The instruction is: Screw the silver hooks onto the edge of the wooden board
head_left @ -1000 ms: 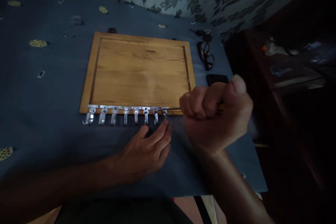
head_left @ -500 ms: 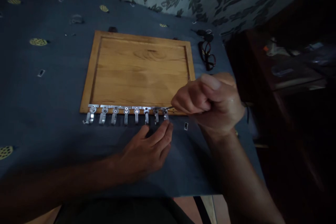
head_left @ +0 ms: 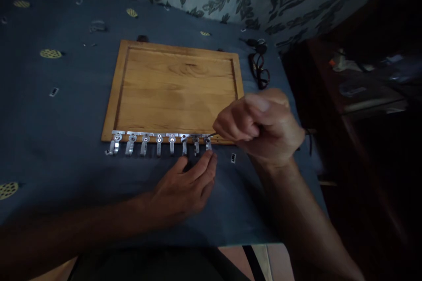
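Observation:
A wooden framed board (head_left: 178,92) lies on the cloth. Along its near edge runs a row of several silver metal hooks (head_left: 158,142), fixed with cross-head screws. My right hand (head_left: 259,127) is a fist around a screwdriver (head_left: 212,135); only its thin metal shaft shows, and the handle is hidden in the fist. That shaft reaches the top of the rightmost hook (head_left: 207,142). Below this hook, my left hand (head_left: 189,184) has its fingers stretched out, fingertips touching the hook's lower end. Its thumb sits apart, by another hook to the left.
A dark blue tablecloth (head_left: 79,140) with yellow patches covers the table. Eyeglasses (head_left: 259,72) and keys (head_left: 257,44) lie right of the board. A loose metal hook (head_left: 97,26) is at the back left. A dark shelf with bagged items (head_left: 354,88) stands at right.
My right fist has shifted very slightly left and turned a little with the screwdriver. My left hand stays at the rightmost hook. The view has moved slightly.

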`<state>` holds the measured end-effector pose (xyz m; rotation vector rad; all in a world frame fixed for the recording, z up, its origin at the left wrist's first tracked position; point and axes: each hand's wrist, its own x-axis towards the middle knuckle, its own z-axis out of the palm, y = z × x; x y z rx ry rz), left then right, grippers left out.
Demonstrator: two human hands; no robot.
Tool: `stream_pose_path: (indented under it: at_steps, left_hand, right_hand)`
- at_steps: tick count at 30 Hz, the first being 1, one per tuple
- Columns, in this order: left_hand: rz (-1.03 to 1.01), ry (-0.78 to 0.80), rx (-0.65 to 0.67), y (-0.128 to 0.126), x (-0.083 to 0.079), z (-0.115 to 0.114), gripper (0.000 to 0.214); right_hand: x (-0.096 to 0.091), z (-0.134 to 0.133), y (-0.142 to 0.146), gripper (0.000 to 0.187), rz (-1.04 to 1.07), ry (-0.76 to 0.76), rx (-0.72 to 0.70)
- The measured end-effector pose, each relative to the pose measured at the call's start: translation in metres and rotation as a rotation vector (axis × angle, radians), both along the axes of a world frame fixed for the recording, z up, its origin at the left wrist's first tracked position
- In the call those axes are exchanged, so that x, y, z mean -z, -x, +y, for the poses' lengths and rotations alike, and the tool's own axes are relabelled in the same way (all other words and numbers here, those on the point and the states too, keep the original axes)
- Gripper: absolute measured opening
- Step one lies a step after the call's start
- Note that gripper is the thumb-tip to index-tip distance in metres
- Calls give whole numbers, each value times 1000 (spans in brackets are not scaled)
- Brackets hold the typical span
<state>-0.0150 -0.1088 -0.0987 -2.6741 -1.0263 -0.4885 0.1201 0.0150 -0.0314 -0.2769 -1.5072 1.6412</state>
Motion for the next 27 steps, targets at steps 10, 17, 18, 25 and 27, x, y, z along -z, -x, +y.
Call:
stream_pose_path:
  at_steps: [10,17,18,25,27]
  left_hand:
    - [-9,-42,11,0,-1,1,24]
    - [-76,-59,-12,-3,1,1,22]
    - [-76,-56,-10,-3,1,1,22]
    - [-55,-31,-2,-2,-1,2,25]
    - [-46,-22,-2,-2,-2,1,24]
  right_hand:
    - [-19,-43,-26,61,70,71,615]
    - [0,-49,-25,50,131,14,527]
    - [0,-48,-24,50,125,22,524]
    - [0,-45,-18,54,137,28,519]
    - [0,-46,-17,53,133,47,537]
